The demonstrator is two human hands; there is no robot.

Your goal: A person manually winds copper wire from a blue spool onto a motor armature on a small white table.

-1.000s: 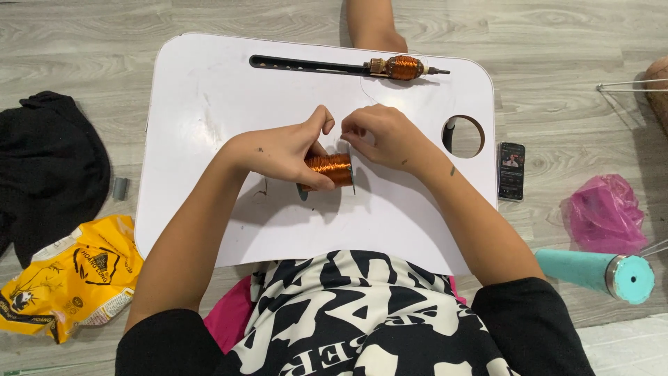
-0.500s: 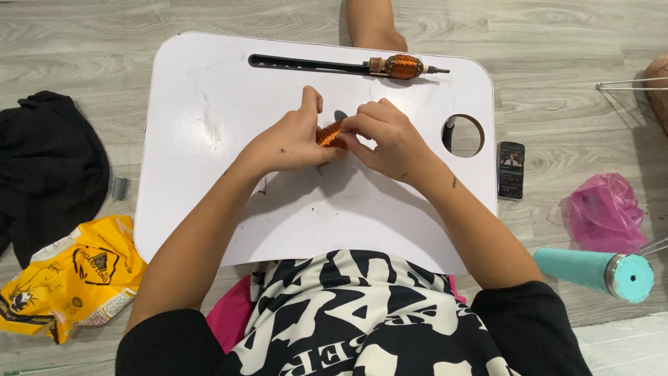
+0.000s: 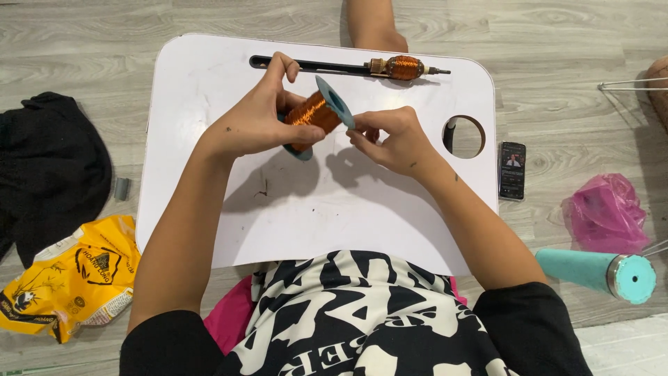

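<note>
My left hand [image 3: 259, 115] grips a spool of copper wire [image 3: 314, 113] with teal end flanges, lifted above the white lap table [image 3: 209, 83] and tilted. My right hand [image 3: 393, 139] sits just right of the spool, its fingertips pinched together by the spool's upper flange. Whether a strand of wire is between those fingers is too fine to tell. Both forearms reach in from the bottom over a black-and-white patterned shirt.
A motor armature with copper windings on a long shaft [image 3: 396, 67] lies in the table's far slot. A round cup hole [image 3: 464, 136] is at the right. On the floor: phone [image 3: 512, 170], pink bag [image 3: 605, 212], teal cylinder [image 3: 598, 271], yellow bag [image 3: 69, 285], black cloth [image 3: 49, 167].
The spool has been lifted off the table and tipped up in my left hand. My right hand has drawn away to the right of it.
</note>
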